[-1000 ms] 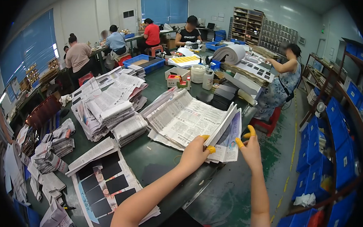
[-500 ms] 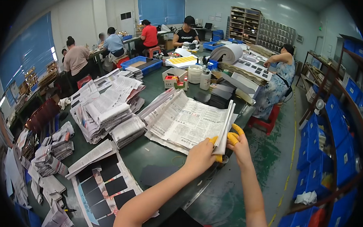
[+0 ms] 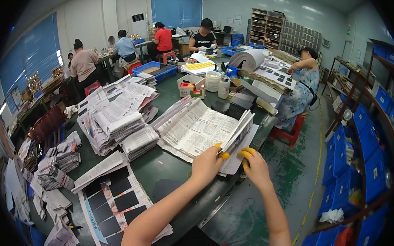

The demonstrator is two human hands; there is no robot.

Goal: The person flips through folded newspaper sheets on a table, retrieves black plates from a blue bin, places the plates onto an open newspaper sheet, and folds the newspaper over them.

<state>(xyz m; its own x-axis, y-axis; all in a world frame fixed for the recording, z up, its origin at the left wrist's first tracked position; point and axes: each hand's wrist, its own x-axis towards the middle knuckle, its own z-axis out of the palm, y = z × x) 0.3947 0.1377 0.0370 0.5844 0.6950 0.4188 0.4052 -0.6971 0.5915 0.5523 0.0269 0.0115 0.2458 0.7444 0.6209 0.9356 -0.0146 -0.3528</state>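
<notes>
Yellow finger covers are on both hands. My left hand (image 3: 207, 162) is closed on the near end of a folded newspaper bundle (image 3: 237, 133), at the right side of an open newspaper stack (image 3: 197, 125). Just to its right, my right hand (image 3: 255, 167) pinches the edge of a pale sheet (image 3: 240, 154) that sticks out beside the bundle. Left of these lie folded newspapers (image 3: 140, 142). Nearer to me, a newspaper carries dark rectangular pieces (image 3: 126, 201).
On the green table (image 3: 169, 175) stand a white tub (image 3: 212, 81), a bottle (image 3: 224, 87), a small box (image 3: 191, 87) and a blue tray (image 3: 155, 72). A co-worker (image 3: 303, 84) sits at the right. Blue bins (image 3: 347, 189) line the right shelves.
The right hand has moved from the folded bundle to the pale sheet, slightly lower. My left hand has shifted left and down along the bundle. The co-worker at the right has leaned forward.
</notes>
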